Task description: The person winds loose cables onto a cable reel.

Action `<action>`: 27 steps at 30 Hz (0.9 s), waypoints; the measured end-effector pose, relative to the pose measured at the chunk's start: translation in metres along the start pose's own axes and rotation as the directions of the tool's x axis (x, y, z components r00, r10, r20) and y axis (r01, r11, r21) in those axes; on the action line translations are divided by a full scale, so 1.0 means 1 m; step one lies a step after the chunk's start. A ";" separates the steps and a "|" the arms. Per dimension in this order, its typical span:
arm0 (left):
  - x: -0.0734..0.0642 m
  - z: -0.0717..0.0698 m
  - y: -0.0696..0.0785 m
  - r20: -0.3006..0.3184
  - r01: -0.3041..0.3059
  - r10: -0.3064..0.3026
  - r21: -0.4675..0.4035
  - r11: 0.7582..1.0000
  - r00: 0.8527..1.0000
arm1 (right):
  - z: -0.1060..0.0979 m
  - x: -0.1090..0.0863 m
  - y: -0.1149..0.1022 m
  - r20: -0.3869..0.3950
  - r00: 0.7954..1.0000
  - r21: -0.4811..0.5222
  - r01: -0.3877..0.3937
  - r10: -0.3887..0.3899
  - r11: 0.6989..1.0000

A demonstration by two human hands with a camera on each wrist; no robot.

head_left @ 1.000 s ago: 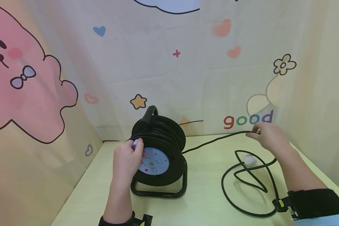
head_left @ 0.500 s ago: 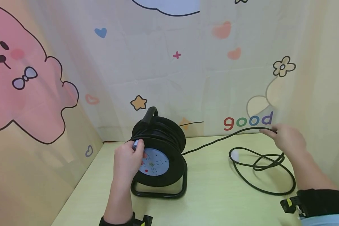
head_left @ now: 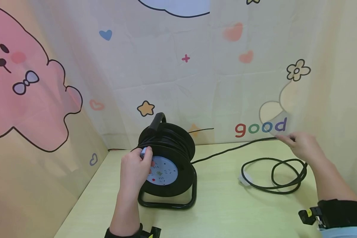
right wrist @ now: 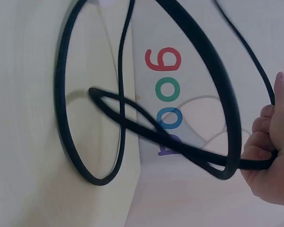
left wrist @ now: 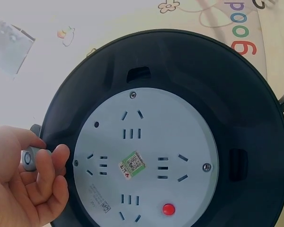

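Over the pale tabletop [head_left: 214, 205], the left hand [head_left: 133, 168] grips the knob [left wrist: 28, 160] of the cable reel [head_left: 167, 167], the right hand [head_left: 307, 147] its black cable [head_left: 226, 151], seemingly for winding, calling for steady tension.

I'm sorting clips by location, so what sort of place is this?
Probably an indoor work corner, perhaps screened off: a pale table backed by cartoon-printed hanging cloth, with a black cable reel standing on the table.
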State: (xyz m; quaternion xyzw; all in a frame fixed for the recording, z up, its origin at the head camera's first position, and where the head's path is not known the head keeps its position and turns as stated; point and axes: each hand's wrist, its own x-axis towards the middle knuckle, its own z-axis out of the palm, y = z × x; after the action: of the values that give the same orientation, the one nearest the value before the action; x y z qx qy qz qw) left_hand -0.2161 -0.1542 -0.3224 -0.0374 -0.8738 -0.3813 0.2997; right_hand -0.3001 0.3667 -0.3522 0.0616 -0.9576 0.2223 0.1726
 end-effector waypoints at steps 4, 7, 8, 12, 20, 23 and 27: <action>0.000 0.001 -0.001 0.000 -0.010 0.010 0.002 1.000 1.000 | 0.000 -0.001 0.001 -0.001 1.000 0.063 0.022 -0.022 0.998; -0.001 0.002 -0.001 -0.003 -0.014 0.014 0.004 1.000 1.000 | 0.001 -0.002 0.001 -0.015 0.999 0.080 0.029 -0.028 0.996; -0.001 0.002 -0.001 -0.004 -0.014 0.014 0.005 1.000 1.000 | 0.001 -0.002 0.001 -0.022 0.999 0.087 0.026 -0.024 0.996; -0.001 0.002 0.001 -0.010 -0.019 0.019 0.019 1.000 1.000 | 0.002 -0.003 0.003 -0.054 0.998 0.097 0.040 -0.035 0.994; -0.003 0.005 0.003 -0.036 -0.101 0.106 0.117 0.988 0.994 | 0.002 -0.006 0.003 -0.045 0.998 0.116 0.046 -0.041 0.992; -0.005 0.007 0.006 -0.023 -0.117 0.122 0.151 0.982 0.992 | 0.002 -0.007 0.000 -0.036 0.998 0.124 0.051 -0.047 0.991; -0.008 0.011 0.011 0.018 -0.122 0.121 0.187 0.975 0.993 | 0.004 -0.007 -0.006 -0.010 0.998 0.138 0.067 -0.066 0.988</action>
State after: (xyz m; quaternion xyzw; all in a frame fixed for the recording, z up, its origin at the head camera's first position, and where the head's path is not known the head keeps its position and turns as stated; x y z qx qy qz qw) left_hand -0.2119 -0.1378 -0.3255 -0.0635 -0.9028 -0.2782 0.3216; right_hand -0.2935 0.3598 -0.3560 0.1047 -0.9368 0.2824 0.1780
